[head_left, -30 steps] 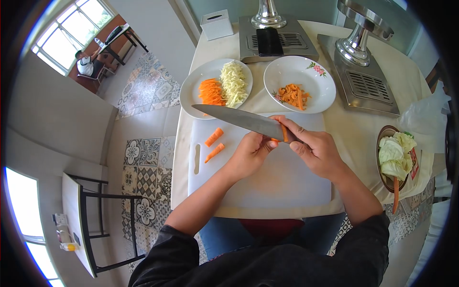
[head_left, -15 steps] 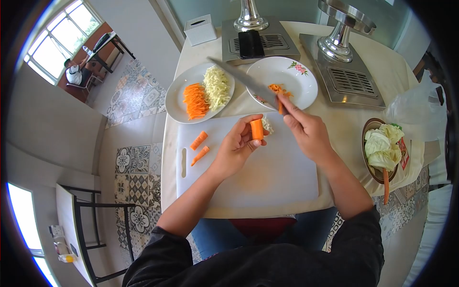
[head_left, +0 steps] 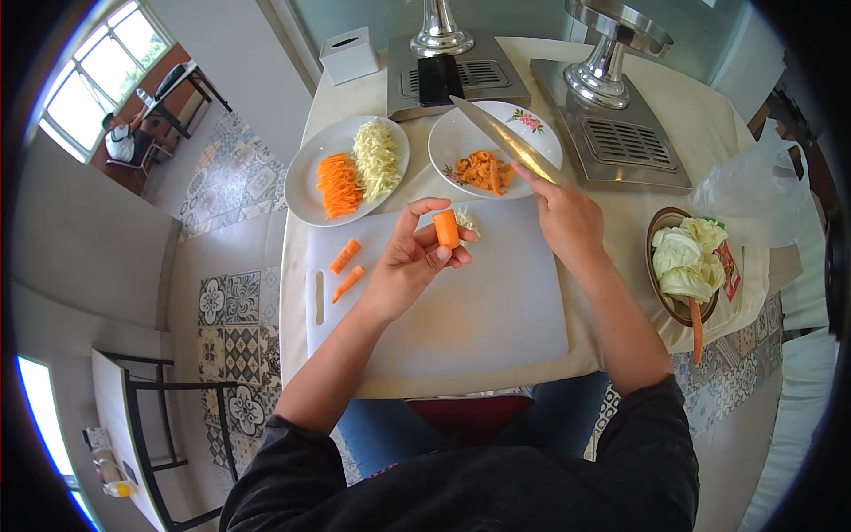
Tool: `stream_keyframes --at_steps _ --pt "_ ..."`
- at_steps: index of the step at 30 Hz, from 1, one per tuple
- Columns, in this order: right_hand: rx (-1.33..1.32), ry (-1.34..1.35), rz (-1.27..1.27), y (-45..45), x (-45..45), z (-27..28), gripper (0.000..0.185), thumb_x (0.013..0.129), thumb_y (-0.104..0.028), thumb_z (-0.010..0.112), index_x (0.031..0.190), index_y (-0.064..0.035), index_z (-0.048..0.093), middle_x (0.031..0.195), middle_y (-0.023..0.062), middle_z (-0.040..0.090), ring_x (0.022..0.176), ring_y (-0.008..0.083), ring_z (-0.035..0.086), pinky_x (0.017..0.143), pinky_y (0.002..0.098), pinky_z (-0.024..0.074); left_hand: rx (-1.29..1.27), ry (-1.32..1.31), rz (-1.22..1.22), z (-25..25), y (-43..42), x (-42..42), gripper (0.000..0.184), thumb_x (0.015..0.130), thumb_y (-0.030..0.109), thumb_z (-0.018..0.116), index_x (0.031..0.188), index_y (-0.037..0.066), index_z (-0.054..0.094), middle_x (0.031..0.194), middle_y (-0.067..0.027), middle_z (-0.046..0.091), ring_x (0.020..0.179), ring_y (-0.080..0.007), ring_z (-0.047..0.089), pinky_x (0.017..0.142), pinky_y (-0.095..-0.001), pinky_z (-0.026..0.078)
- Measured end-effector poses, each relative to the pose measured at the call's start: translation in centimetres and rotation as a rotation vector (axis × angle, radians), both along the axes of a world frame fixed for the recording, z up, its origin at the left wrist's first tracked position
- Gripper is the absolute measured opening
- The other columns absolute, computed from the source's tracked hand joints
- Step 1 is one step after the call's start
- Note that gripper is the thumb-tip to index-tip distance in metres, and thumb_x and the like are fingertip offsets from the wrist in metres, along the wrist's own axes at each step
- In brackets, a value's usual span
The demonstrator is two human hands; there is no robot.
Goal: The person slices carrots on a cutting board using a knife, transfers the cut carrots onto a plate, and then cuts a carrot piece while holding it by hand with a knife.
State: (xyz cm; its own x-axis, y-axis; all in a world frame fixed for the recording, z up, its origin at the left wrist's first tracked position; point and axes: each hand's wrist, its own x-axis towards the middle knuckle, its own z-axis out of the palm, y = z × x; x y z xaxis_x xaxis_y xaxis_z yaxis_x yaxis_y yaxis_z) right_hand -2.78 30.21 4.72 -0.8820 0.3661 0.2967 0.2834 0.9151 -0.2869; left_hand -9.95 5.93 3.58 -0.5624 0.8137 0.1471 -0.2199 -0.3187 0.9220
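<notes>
A short piece of peeled carrot (head_left: 447, 229) is pinched in my left hand (head_left: 415, 257), held above the white cutting board (head_left: 443, 328). My right hand (head_left: 569, 222) grips a kitchen knife (head_left: 510, 142), its blade pointing up and left over the flowered plate (head_left: 538, 142). Orange carrot peelings (head_left: 483, 172) lie on that plate. Two smaller carrot pieces (head_left: 347, 269) rest at the board's left side. Beyond them, a white plate (head_left: 306, 191) bears shredded carrot (head_left: 339, 185) and shredded cabbage (head_left: 377, 160). Some pale shreds (head_left: 466, 223) sit on the board behind my left hand.
At the right stands a brown-rimmed bowl (head_left: 660, 293) of cabbage pieces with a carrot (head_left: 697, 332) leaning out. A plastic bag (head_left: 753, 191) lies behind it. Two metal stands (head_left: 620, 133), a phone (head_left: 440, 80) and a tissue box (head_left: 349, 56) occupy the back. A person sits far left.
The knife has lifted off the peelings and now points more upward, with my right hand farther from my left. My left fingers have opened out a little around the carrot piece. The view has shifted slightly.
</notes>
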Motion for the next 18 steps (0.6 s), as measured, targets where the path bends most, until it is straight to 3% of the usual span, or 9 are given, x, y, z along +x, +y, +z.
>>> stream_keyframes --at_steps 7,10,18 --pt "-0.22 0.122 -0.031 -0.6 0.3 0.8 0.061 0.1 -0.029 0.053 0.156 -0.0275 0.029 0.088 0.0118 0.071 0.075 0.0301 0.069 0.068 0.0412 0.053 0.081 -0.229 0.019 0.1 -0.2 -0.1 0.052 0.099 0.004 0.054 0.147 0.007 0.034 0.129 -0.0188 0.056 0.103 -0.0178 0.062 0.095 -0.0305 0.05" --pt "-0.492 0.137 0.137 -1.8 1.1 1.7 0.06 0.1 -0.03 0.054 0.155 -0.0219 0.033 0.086 0.0116 0.071 0.068 0.0295 0.067 0.065 0.0406 0.0514 0.071 -0.256 0.093 0.5 -0.2 -0.1 0.05 0.098 0.005 0.057 0.145 0.006 0.038 0.131 -0.0165 0.056 0.105 -0.017 0.061 0.095 -0.0291 0.049" --pt "-0.38 0.258 0.618 -5.0 2.8 1.5 0.065 0.094 -0.028 0.063 0.153 -0.0208 0.038 0.078 0.0103 0.067 0.062 0.025 0.063 0.057 0.0353 0.0496 0.114 -0.282 0.191 -0.9 -0.3 -0.4 0.05 0.095 0.006 0.064 0.141 0.005 0.044 0.131 -0.0058 0.057 0.115 -0.0163 0.059 0.097 -0.0301 0.048"
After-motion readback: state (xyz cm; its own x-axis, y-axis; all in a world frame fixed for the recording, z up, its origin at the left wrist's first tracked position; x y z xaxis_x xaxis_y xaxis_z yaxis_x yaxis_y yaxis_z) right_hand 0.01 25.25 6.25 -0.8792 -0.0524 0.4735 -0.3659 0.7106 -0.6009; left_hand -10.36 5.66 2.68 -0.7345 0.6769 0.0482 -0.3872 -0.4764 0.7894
